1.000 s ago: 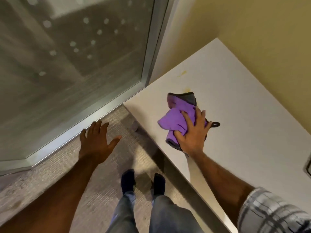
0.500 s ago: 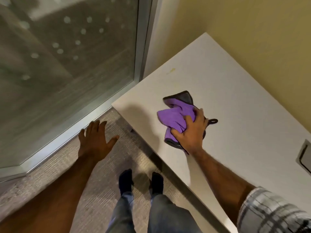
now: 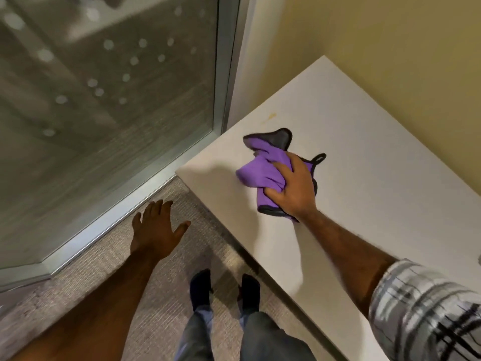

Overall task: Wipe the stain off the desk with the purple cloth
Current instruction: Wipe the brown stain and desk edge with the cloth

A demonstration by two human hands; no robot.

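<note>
A purple cloth (image 3: pixel 263 170) with a dark grey edge and a small black loop lies bunched on the white desk (image 3: pixel 364 157). My right hand (image 3: pixel 294 186) presses down on it, fingers curled into the fabric. A small yellowish stain (image 3: pixel 272 116) marks the desk a little beyond the cloth, towards the far left corner, apart from the cloth. My left hand (image 3: pixel 156 227) hangs over the carpet to the left of the desk, fingers spread, holding nothing.
A glass panel in a metal frame (image 3: pixel 223 74) stands left of the desk. A yellow wall (image 3: pixel 390 48) runs behind the desk. My feet in dark socks (image 3: pixel 200 285) stand on grey carpet by the desk's near edge.
My right hand has bunched the cloth tighter and slid it a little towards the desk's left end. The yellow mark beside the cloth a second ago is no longer visible. The left hand stays open.
</note>
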